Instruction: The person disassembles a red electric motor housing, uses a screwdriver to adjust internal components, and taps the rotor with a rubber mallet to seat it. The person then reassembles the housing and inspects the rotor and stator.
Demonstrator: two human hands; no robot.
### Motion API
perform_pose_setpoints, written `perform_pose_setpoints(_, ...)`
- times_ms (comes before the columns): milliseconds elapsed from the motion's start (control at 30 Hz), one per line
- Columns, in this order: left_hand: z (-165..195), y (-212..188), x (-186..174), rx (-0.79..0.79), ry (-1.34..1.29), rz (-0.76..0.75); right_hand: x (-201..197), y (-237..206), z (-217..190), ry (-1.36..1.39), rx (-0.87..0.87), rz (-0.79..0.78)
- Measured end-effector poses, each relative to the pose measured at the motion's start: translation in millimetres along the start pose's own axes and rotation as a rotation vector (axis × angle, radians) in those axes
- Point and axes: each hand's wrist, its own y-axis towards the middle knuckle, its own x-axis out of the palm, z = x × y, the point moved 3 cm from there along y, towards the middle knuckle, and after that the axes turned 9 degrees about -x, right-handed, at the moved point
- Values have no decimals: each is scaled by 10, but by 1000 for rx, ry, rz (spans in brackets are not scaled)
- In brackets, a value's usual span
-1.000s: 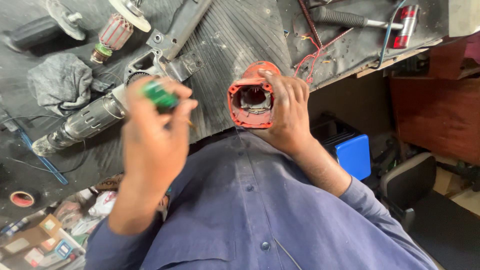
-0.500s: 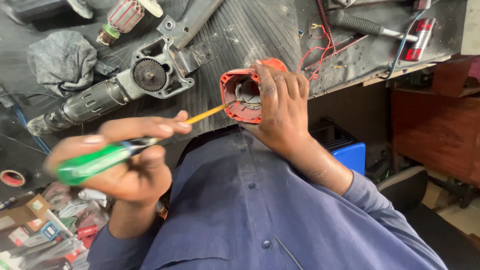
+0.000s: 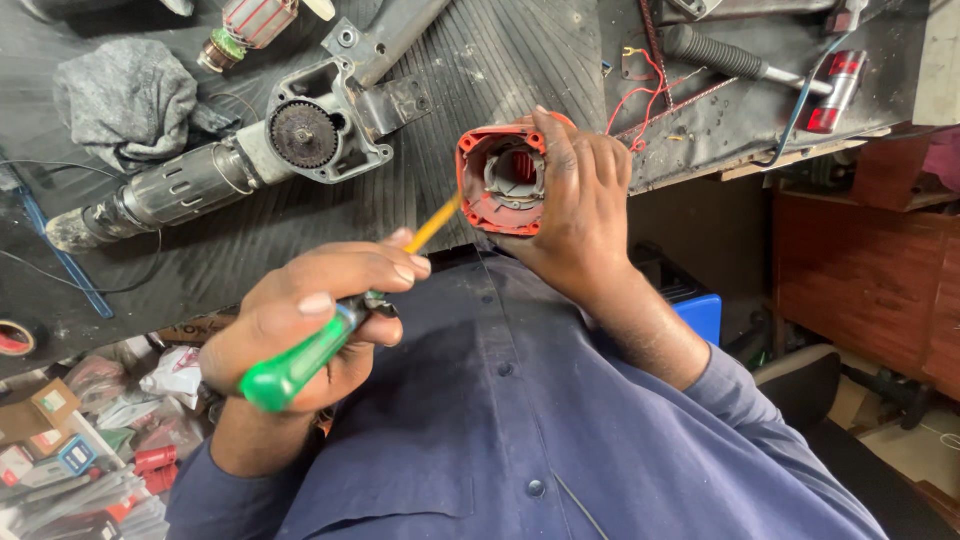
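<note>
My right hand grips a red plastic motor housing at the near edge of the workbench, its open end facing me with dark metal parts inside. My left hand is closed around the green handle of a screwdriver. Its yellow shaft slants up to the right, and the tip sits at the housing's left rim. Both hands hover over my blue buttoned shirt.
On the black ribbed mat lie a grey metal drill gearbox with an exposed gear, an armature, a grey rag, red wires and a black-gripped tool. Small boxes and packets crowd the lower left; a blue box sits under the bench.
My left hand has dropped back toward me and turned the screwdriver from end-on to slanting, its tip now at the housing's rim. The right hand still holds the housing.
</note>
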Motion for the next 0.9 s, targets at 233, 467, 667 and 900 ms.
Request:
perform_pose_setpoints(233,41,100,61,-15,-2,34,-4,-72,89,52,-2,40)
perform_pose_setpoints(467,-82,-36,68,163,192,23,-42,-228,350,200,72,154)
perform_pose_setpoints(667,-762,36,475,-287,583,-31,-30,-411,495,284,121,169)
perform_pose_setpoints(900,-1200,258,825,-71,887,-32,-10,-554,536,472,137,233)
